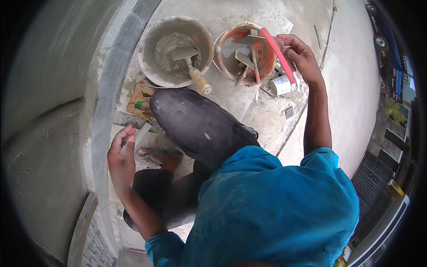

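Note:
My right hand [302, 58] is raised at the right of an orange bucket [265, 73], its fingers closed on a long, narrow red bar [279, 55] seen edge-on. The bar slants over the bucket's right rim. My left hand [121, 158] hovers beside the wall at the left, fingers loosely curved and apart, with nothing visible in it. A grey-crusted bucket [144, 62] holds wet mortar [171, 46]. Across its near rim rests a trowel [200, 81] with a wooden handle. Murky water fills part of the orange bucket, where several tools [243, 58] stand or lean.
A white can [284, 84] lies on its side near the orange bucket. Torn brown paper [138, 100] is on the ground before the grey bucket. The grey wall [49, 71] rises close at my left. A parked dark-blue vehicle [384, 40] stands at the far right.

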Available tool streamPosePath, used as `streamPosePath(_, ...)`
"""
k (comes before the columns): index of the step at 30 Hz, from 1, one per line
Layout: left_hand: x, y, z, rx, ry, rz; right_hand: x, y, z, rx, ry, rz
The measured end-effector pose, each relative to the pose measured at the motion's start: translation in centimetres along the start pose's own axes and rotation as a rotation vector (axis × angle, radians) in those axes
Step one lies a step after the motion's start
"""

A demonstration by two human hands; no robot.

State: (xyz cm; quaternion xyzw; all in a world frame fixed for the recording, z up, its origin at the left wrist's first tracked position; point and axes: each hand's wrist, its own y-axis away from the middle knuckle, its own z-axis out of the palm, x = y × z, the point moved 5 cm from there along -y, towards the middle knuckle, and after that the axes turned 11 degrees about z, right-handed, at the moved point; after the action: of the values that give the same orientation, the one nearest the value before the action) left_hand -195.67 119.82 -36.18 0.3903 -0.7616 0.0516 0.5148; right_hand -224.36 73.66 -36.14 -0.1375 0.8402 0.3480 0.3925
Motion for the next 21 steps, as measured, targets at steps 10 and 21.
streamPosePath(10, 0.1, -0.3, -1.3, -0.008, -0.264, 0.107, -1.1, -2.8, 5.7, 0.045, 0.497, -0.057)
streamPosePath(21, 2.1, 2.9, -1.2, -0.139, -0.382, 0.106, -7.3, -3.7, 6.4, 0.089, 0.52, -0.218)
